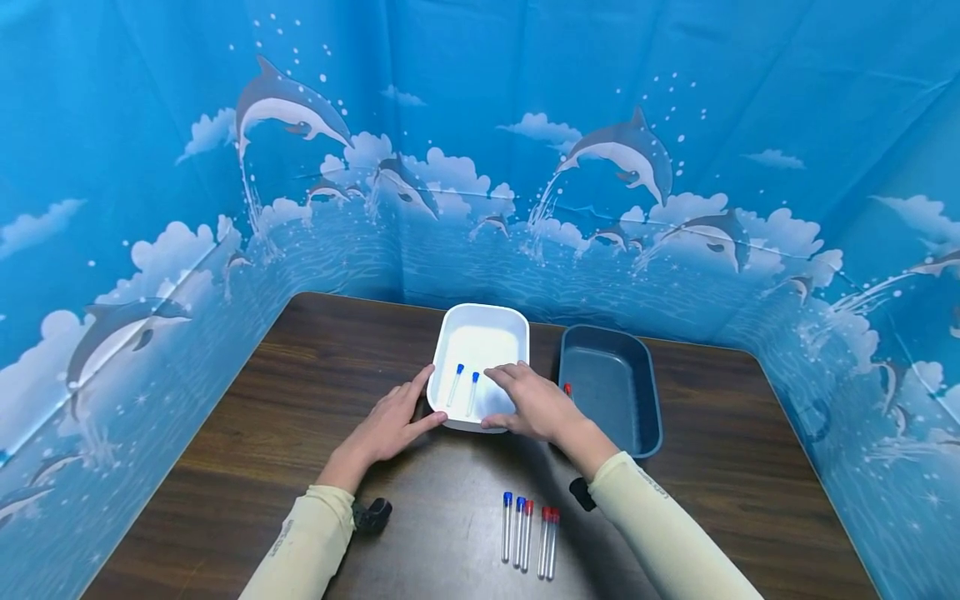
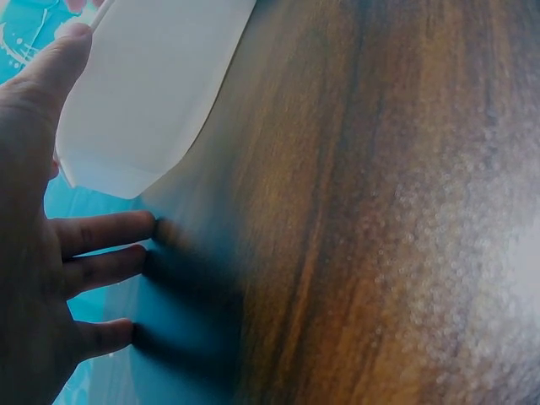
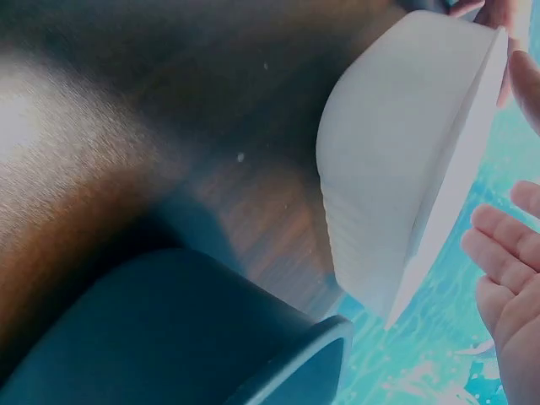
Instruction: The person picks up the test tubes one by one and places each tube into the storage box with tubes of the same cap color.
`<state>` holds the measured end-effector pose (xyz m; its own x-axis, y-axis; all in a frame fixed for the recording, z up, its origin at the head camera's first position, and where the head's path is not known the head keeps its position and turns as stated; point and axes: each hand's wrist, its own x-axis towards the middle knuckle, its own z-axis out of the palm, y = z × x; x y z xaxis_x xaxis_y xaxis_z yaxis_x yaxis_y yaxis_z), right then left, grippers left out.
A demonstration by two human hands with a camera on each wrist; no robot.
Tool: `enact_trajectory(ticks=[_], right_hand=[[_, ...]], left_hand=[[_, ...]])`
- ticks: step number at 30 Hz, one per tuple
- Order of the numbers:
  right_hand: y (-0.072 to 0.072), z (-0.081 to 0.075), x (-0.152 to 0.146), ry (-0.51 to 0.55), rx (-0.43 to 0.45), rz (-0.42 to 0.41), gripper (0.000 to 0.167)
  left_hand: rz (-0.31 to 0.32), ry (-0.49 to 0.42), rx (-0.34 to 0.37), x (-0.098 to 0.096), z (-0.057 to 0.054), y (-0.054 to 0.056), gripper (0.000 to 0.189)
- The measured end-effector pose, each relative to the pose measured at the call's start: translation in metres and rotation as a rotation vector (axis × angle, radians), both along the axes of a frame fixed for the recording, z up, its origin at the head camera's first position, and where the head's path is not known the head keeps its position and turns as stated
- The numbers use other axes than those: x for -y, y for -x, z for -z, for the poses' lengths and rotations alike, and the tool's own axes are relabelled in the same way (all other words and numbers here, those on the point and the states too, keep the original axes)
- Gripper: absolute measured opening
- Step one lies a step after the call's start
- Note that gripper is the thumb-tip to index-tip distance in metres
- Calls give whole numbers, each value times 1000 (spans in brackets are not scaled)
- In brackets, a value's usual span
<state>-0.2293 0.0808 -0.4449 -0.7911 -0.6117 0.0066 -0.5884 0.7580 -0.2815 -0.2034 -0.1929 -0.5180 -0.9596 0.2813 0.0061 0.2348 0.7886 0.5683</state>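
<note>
A white tray (image 1: 480, 337) stands near the back of the table with two blue-capped tubes (image 1: 472, 396) lying in it. My left hand (image 1: 386, 425) is at its front-left corner, thumb and index fingertip right at the rim (image 2: 94, 25). The other left fingers (image 2: 110, 232) point straight out, apart from one another, just in front of the tray. Over the tray's right side my right hand (image 1: 536, 402) is spread with nothing in it. Its relaxed fingers (image 3: 506, 240) show past the rim in the right wrist view.
A dark blue-grey tray (image 1: 611, 392) stands right of the white one, a red cap (image 1: 567, 389) showing at its left side. Between my forearms, nearer me, lie two blue-capped tubes (image 1: 507, 533) and three red-capped tubes (image 1: 543, 550). A dolphin-print curtain (image 1: 465, 250) hangs behind the table.
</note>
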Motion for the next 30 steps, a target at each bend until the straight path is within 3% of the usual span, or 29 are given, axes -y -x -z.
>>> enact_trajectory(ticks=[20, 30], right_hand=[[-52, 4, -25, 85, -19, 8, 87], [-71, 11, -34, 87, 36, 12, 83]], left_hand=[[0, 5, -8, -1, -1, 0, 91], [14, 9, -32, 0, 3, 2, 92]])
